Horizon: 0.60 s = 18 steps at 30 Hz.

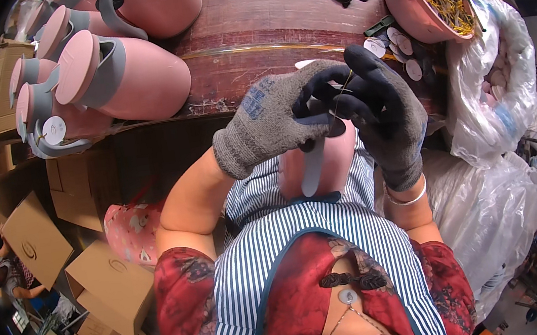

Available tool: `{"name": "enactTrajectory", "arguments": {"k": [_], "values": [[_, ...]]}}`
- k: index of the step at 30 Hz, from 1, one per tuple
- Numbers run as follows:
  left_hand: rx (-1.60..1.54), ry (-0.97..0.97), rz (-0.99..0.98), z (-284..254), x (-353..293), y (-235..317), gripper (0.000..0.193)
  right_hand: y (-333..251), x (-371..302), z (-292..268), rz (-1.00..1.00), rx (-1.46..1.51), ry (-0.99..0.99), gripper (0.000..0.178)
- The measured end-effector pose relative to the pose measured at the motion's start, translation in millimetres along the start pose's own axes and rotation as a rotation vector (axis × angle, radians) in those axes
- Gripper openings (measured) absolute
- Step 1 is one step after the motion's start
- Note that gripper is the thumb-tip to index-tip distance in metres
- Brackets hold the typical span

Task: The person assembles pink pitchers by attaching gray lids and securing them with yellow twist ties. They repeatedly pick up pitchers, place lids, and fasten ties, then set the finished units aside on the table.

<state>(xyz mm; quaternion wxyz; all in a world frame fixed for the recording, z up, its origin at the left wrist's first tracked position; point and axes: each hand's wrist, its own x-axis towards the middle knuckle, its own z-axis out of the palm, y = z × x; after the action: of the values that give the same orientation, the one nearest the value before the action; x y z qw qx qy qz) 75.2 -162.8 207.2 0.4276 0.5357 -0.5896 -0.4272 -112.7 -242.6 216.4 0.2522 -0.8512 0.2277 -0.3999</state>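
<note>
My left hand [285,111], in a grey knit glove with a dark coated palm, is closed with its fingertips pinched together. My right hand [391,107], gloved alike, has its fingers bent towards the left one. A thin yellowish tie [340,93] runs between the fingertips of both hands. Right below them a pink jug [333,166] with a grey handle [312,172] rests against my striped apron, its upper part hidden by the gloves. A white disc-like piece [312,63] shows partly behind my left hand.
Several pink jugs [134,76] with grey handles stand at the table's left; one carries a round white tag [54,130]. On the right are a pink tub [406,3] of yellow ties, loose round tags [413,69] and a clear plastic bag [479,119]. Cardboard boxes [111,283] lie lower left.
</note>
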Motion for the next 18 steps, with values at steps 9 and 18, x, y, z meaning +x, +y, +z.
{"name": "enactTrajectory", "arguments": {"k": [9, 18], "values": [[-0.360, 0.111, -0.070, -1.3, 5.3, -15.3, 0.036, 16.8, -18.2, 3.8, -0.252, -0.397, 0.251, 0.042], [-1.096, 0.749, -0.216, 45.1, 3.3, -72.8, 0.024, 9.7, -72.8, 22.6, 0.512, 0.485, 0.032, 0.063]]}}
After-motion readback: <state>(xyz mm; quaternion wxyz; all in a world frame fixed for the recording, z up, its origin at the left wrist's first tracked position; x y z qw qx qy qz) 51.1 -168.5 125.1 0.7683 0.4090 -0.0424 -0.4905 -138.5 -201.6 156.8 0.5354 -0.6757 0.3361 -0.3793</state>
